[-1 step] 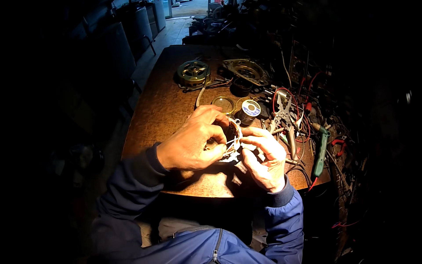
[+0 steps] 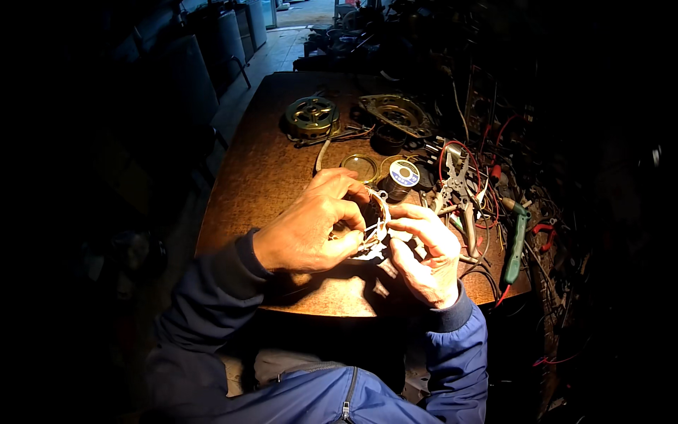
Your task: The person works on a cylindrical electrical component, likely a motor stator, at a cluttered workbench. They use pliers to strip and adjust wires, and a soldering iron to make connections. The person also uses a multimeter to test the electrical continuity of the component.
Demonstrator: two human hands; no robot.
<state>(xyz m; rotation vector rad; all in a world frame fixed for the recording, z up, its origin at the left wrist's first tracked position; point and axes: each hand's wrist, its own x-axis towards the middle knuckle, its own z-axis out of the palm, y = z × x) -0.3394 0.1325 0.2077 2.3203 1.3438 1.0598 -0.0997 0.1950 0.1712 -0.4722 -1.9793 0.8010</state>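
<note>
Grasping wired ring (image 2: 384, 206) with left hand (image 2: 311, 230), touching with right hand (image 2: 429, 258), cannot tell if pinching; seemingly unfinished, with wires (image 2: 372, 227) exposed.

That head-worn camera peers down and forward, close over the table (image 2: 261, 162), out to the floor (image 2: 281, 46) beyond.

brown table (image 2: 240, 191) | warm light (image 2: 332, 302) along near edge | tiled floor (image 2: 281, 46) | bright opening (image 2: 304, 15) beyond
</note>
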